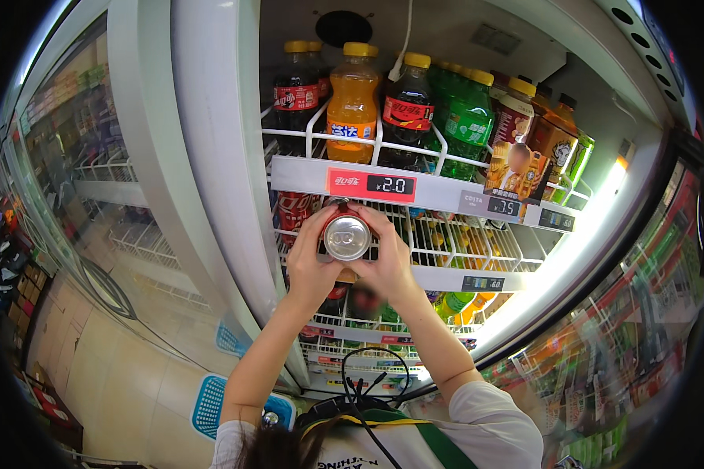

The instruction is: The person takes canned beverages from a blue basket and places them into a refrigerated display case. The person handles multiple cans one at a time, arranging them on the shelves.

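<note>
Both hands clasp a red drink can (347, 237), its silver top and pull tab facing me. My left hand (312, 255) wraps the can's left side, and my right hand (389, 252) wraps its right side; the fingertips almost meet at its far side. The can is in front of the second wire shelf (475, 240) of a drinks cooler. Behind my left fingers stand more red cans (293, 211) on that shelf. My hands and the can hide part of the shelf behind them.
Above, a wire-railed shelf holds a Fanta bottle (352, 105), cola bottles (409, 114) and green bottles (469, 126) behind a price strip (428, 196). The cooler's glass door (628, 328) stands open at right. A blue basket (209, 404) sits on the floor at lower left.
</note>
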Demonstrator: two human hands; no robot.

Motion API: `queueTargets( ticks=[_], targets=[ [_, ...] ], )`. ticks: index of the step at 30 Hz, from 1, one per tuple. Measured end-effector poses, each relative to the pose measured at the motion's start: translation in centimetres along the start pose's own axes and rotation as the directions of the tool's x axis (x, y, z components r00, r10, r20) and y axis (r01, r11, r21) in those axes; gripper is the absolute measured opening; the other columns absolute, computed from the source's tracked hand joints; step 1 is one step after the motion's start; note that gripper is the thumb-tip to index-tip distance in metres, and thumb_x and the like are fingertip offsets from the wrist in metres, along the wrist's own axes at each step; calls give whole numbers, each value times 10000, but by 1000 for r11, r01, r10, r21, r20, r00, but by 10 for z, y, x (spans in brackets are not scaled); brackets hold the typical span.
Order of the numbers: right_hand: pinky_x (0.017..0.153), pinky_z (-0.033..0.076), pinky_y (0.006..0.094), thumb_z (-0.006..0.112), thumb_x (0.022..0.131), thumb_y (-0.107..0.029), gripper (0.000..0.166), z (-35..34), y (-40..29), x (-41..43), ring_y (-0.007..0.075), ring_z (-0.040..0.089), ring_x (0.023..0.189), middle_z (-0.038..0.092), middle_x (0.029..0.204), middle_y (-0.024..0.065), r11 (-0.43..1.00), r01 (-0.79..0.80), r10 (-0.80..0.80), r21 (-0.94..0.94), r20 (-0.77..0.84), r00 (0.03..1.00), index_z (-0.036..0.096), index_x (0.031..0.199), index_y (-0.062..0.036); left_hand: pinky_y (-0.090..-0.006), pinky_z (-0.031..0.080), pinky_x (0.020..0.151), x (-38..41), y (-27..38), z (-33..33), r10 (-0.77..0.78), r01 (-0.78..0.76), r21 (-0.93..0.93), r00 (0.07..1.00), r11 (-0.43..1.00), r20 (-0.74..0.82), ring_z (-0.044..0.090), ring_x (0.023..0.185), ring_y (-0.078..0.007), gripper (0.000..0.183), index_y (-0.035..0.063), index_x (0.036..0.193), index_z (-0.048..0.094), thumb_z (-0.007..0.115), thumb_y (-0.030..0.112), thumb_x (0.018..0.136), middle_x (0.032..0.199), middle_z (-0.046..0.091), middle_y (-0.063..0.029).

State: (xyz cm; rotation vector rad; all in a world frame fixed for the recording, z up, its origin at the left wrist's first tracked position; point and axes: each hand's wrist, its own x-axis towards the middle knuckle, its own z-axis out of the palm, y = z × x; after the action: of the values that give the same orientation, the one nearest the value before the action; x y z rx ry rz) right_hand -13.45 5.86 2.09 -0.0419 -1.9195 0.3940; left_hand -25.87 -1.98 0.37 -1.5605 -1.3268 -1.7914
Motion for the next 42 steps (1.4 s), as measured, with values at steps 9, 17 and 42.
queueTargets(
  ticks=[9,17,42],
  targets=[
    [815,544,406,888,741,-223,709,14,15,9,329,673,942,664,1091,190,942,-328,331,63,-42,943,504,1288,13,-443,537,914,4,-21,10,-240,235,59,965,970,104,642,1107,-416,668,-32,1321,522,821,96,738,1230,632,-238],
    [781,520,444,830,804,-318,507,16,23,26,370,645,847,679,993,174,933,-352,346,-81,-78,935,630,1134,10,-418,584,865,8,-26,2,-156,155,14,979,988,129,683,1025,-383,533,-37,1319,511,714,6,829,1271,595,-222],
    [952,508,467,664,888,-63,643,39,-8,-8,445,538,1233,436,1437,252,893,-300,312,-337,-18,950,377,1462,-34,-406,556,964,-3,-7,-4,-206,189,87,945,978,256,638,1129,-382,473,-81,1283,513,501,-139,814,1400,503,-217]
  ],
)
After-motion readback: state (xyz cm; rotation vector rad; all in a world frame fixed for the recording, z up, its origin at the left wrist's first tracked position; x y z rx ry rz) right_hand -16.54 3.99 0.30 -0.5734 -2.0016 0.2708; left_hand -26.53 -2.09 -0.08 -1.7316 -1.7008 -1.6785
